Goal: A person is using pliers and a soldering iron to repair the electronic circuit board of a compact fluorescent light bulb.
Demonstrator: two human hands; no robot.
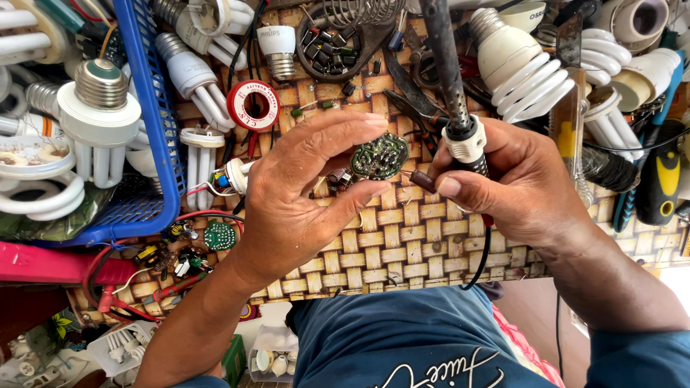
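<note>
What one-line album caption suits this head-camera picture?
Left hand pinches a round green circuit board while the right hand grips a soldering iron over a woven mat.

A small round green circuit board (379,156) with shiny solder spots is being seen above a woven tan-and-brown wicker mat (402,241); glossy white glass spiral lamp tubes (528,82) and a blue plastic mesh basket (154,108) are being shown

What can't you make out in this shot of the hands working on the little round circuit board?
Head view:
- Round circuit board: its lower-left edge is covered by the left hand fingers.
- Soldering iron: its far end is cut off by the top edge; the right hand wraps its handle.
- The iron's cord drops behind the woven mat.
- Parts on the board are too small to identify.
</note>
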